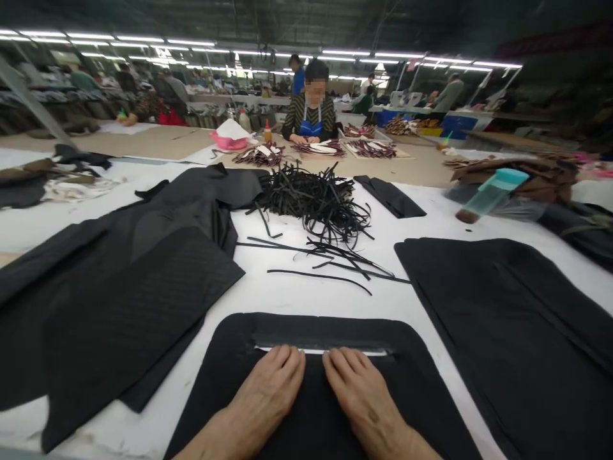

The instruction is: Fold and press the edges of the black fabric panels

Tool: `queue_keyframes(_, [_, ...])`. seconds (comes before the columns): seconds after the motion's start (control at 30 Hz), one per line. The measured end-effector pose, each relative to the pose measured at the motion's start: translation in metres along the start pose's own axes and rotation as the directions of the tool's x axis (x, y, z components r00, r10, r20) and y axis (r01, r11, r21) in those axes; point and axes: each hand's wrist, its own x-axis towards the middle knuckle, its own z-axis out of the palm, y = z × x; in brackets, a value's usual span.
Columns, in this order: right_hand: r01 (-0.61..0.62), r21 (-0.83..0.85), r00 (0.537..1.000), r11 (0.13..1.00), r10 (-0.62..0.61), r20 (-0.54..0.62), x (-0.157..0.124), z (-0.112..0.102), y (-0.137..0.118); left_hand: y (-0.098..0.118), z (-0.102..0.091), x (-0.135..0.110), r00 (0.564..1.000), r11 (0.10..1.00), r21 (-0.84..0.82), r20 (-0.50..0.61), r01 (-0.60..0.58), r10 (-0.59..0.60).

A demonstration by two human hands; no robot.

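Observation:
A black fabric panel (316, 396) with rounded far corners lies flat before me. Across its far part runs a long narrow slit (313, 351), through which white shows. At the slit's near edge, left of its middle, my left hand (268, 393) has its fingers together and curled down onto the fabric. My right hand (357, 396) does likewise on the right, a short gap away. Both sets of fingertips press the panel along that edge; the thumbs are mostly hidden. Beyond the panel, thin black strips (335, 262) lie loose on the white table (268, 297).
A tangled heap of black strips (311, 198) lies farther back. Black fabric pieces (138, 300) spread at left, with a stack of black panels (517, 319) at right. A teal-capped container (495, 191) stands at back right. Across the table sits a co-worker (309, 108) among maroon pieces (261, 153).

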Motion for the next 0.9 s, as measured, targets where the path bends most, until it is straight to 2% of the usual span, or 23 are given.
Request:
queue_keyframes(0.1, [0.040, -0.011, 0.998, 0.999, -0.041, -0.057, -0.004, 0.003, 0.006, -0.008, -0.010, -0.007, 0.999, 0.998, -0.057, 0.018, -0.033, 0.035])
queue_keyframes(0.23, [0.060, -0.037, 0.997, 0.997, -0.062, -0.055, -0.004, 0.003, 0.007, -0.020, -0.017, -0.015, 0.999, 0.998, -0.049, 0.021, -0.044, 0.045])
queue_keyframes(0.53, [0.075, -0.066, 0.996, 0.995, -0.077, -0.036, -0.004, -0.002, 0.005, -0.041, -0.013, -0.035, 0.997, 0.994, -0.091, -0.051, -0.059, 0.055])
queue_keyframes(0.73, [0.079, -0.088, 0.997, 0.993, -0.080, -0.005, 0.000, -0.005, 0.004, -0.054, -0.012, -0.046, 0.997, 0.995, -0.078, -0.031, -0.068, 0.066])
queue_keyframes(0.8, [0.077, -0.101, 0.997, 0.992, -0.078, -0.011, 0.001, -0.005, 0.002, -0.058, -0.011, -0.051, 0.998, 0.992, -0.123, -0.059, -0.035, 0.028])
queue_keyframes(0.9, [0.072, -0.104, 0.997, 0.992, -0.072, 0.001, 0.001, -0.005, 0.000, -0.062, -0.010, -0.057, 0.988, 0.963, -0.253, -0.098, 0.094, -0.122])
